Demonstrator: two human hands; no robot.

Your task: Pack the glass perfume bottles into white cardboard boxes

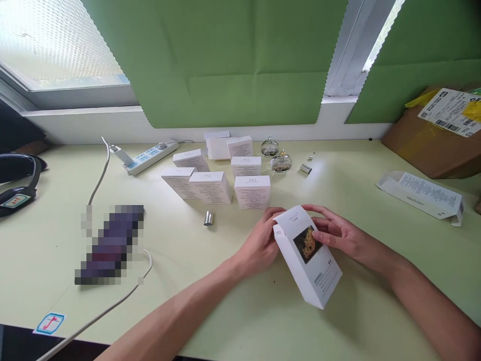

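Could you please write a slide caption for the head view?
Left hand and right hand hold a white box at a pale table, other boxes beyond.

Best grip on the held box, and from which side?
Probably the box by its two long sides, left hand from the left, right hand from the right: it is tall, straight-edged and tilted, printed front facing the camera, so opposed holds should steady it.

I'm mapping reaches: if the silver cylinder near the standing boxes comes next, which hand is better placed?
Probably the left hand: it is nearer the silver cylinder and on its side of the held white box. The right hand is across the box, farther off.
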